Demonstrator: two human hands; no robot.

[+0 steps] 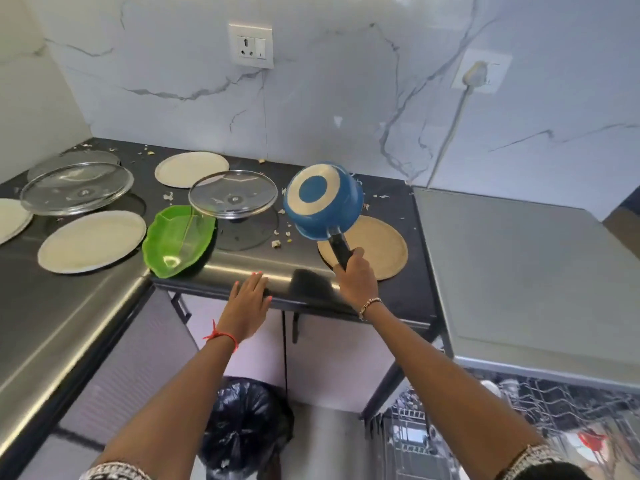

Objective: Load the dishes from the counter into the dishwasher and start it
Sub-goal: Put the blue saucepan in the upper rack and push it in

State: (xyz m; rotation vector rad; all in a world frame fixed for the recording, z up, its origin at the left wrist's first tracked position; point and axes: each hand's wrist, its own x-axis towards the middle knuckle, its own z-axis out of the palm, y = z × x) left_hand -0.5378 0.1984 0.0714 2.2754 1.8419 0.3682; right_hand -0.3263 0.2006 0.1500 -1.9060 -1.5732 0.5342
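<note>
Little seems loaded: the right hand (354,273) grips the blue pan (322,202) by its handle above the counter (398,299), the left hand (247,303) lies flat on its edge, and plates (91,240) and lids (232,194) there await the dishwasher (519,420).

Left grip (248,304) splayed flat; right grip (355,276) curled tight.

Cream plates (91,240) (192,169) (12,218): we count three on the worktop (389,202).
Tan plate (381,251): one.
Glass lids (76,187) (232,194) (69,160): we count three, one half hidden behind another.
Green leaf-shaped dish (176,237): one.
Blue saucepan (323,199): one.
Wall sockets (251,46) (481,72): we see two.
Black bin bag (242,420): one.
Dishwasher rack (519,410): one, as far as we can tell.
</note>
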